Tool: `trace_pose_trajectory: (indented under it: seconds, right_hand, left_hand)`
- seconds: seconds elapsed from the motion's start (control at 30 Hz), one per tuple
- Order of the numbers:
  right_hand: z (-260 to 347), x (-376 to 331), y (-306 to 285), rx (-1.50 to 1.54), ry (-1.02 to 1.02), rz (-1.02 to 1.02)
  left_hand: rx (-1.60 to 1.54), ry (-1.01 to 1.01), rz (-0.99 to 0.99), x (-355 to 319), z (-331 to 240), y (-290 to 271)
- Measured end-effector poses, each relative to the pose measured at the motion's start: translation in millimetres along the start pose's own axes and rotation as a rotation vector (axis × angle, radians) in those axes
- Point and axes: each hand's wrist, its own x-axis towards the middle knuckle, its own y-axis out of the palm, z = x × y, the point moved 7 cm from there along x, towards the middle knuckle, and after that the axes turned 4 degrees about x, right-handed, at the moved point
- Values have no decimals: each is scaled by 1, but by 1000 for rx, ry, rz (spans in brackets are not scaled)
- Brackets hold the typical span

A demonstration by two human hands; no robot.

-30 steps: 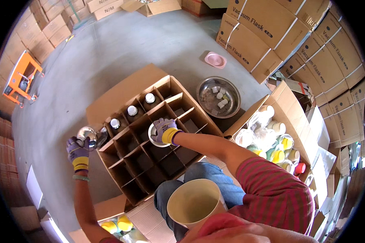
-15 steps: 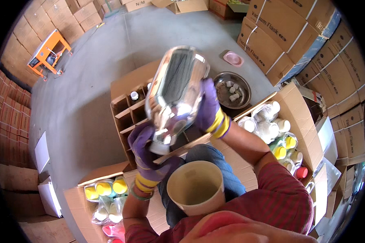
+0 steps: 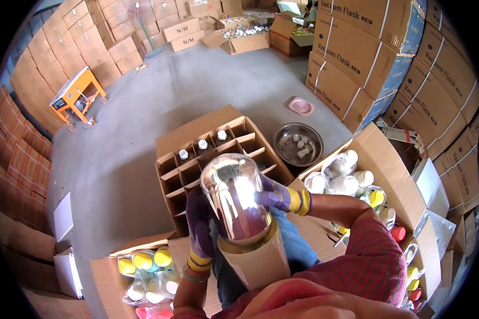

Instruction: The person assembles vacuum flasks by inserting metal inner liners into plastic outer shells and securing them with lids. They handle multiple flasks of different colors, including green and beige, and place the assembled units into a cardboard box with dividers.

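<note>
A mirrored silver glass flask liner [image 3: 237,199] has its rounded bottom up, and its lower end sits inside the mouth of a cream cylindrical casing [image 3: 255,264] between my knees. Purple-and-yellow gloves cover both hands. My left hand [image 3: 199,229] lies along the left side of the liner, close to the casing's rim, with its fingers partly hidden. From the right, my right hand [image 3: 278,196] presses its fingers against the liner's side. The liner's neck is hidden within the casing.
Ahead stands a divided cardboard box [image 3: 197,118] with several white-capped bottles. Open cartons of bagged bottles flank me, left [image 3: 104,282] and right [image 3: 394,173]. A steel bowl [image 3: 316,155], a pink dish [image 3: 302,106], an orange wheeled machine [image 3: 80,90] and stacked cartons [image 3: 356,53] stand beyond.
The liner has come down from above the divided box and gone neck-first into the casing. Both hands have moved with it, and the view has tilted up.
</note>
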Motion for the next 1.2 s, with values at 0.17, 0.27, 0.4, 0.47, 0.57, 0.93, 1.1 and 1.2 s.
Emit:
trace_pose_trajectory:
  seconds: [0.17, 0.27, 0.4, 0.47, 0.57, 0.93, 1.1, 1.2]
  right_hand:
    - [-31, -28, 14, -30, 288, 64]
    - [-30, -39, 8, -148, 320, 108]
    - [-33, -53, -17, -512, 285, 185]
    - [-30, -49, -17, -420, 327, 152]
    - [6, -35, 5, -378, 273, 71]
    - [32, -7, 82, -1501, 715, 640]
    - [21, -24, 92, -1349, 724, 821]
    - [31, -29, 114, -1463, 735, 801]
  left_hand:
    - [-158, -283, -117, -49, 50, -11]
    - [-34, -80, -8, -41, 15, 10]
    - [-45, -19, 78, -51, 12, 23]
    - [-134, -89, 70, -62, 30, 18]
    - [-316, -121, 43, -65, 10, 30]
    - [-236, -165, 175, -70, -24, 57]
    - [-168, 16, 244, -82, -47, 66]
    - [-373, -45, 336, -82, -54, 81]
